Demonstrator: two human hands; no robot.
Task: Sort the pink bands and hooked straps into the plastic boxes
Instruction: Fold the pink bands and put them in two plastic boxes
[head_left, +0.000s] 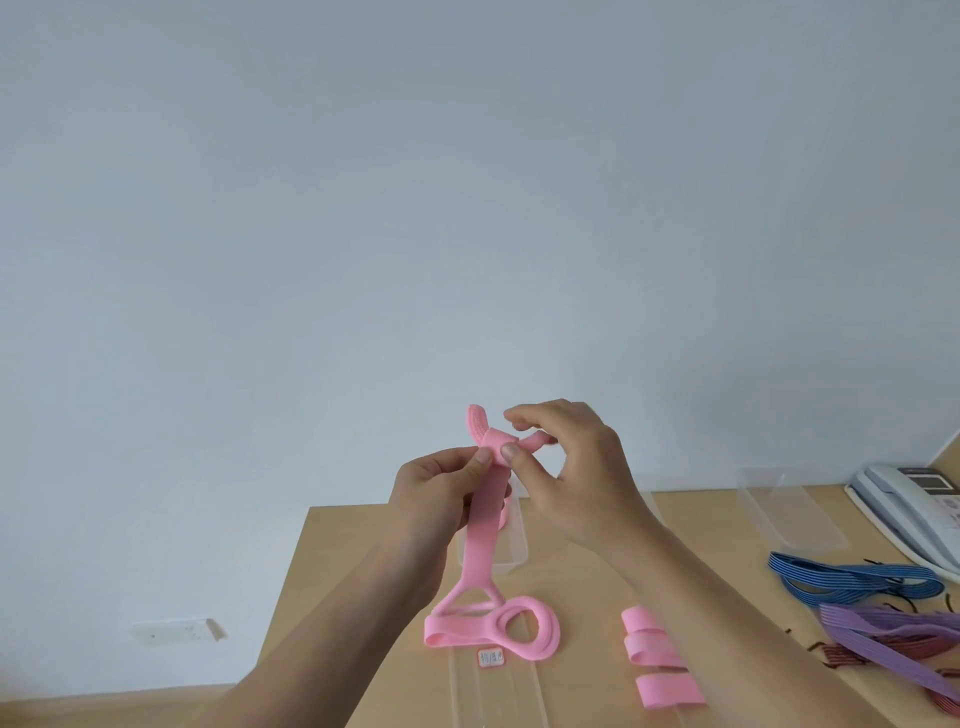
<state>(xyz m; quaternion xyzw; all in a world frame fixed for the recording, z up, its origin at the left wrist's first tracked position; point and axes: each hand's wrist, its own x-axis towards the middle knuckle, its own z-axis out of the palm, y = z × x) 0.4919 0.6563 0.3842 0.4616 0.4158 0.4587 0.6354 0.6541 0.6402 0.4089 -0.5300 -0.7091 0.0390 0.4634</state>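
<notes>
Both hands are raised above the wooden table (363, 597), working one long pink band (480, 545). My left hand (441, 493) pinches the band near its top. My right hand (566, 462) pinches the rolled top end with thumb and fingers. The band's lower end hangs down to a looped part and pink rings (524, 626) lying on the table. More folded pink bands (657, 660) lie to the right. Blue (857, 579) and purple hooked straps (893, 631) lie at the far right. A clear plastic box (511, 540) stands behind the band, another (789, 512) at the back right.
A clear lid with a small label (491, 686) lies at the table's front. A white desk phone (914, 499) sits at the far right edge. The table's left edge drops to the floor, where a white wall socket (176, 631) shows. A pale wall fills the background.
</notes>
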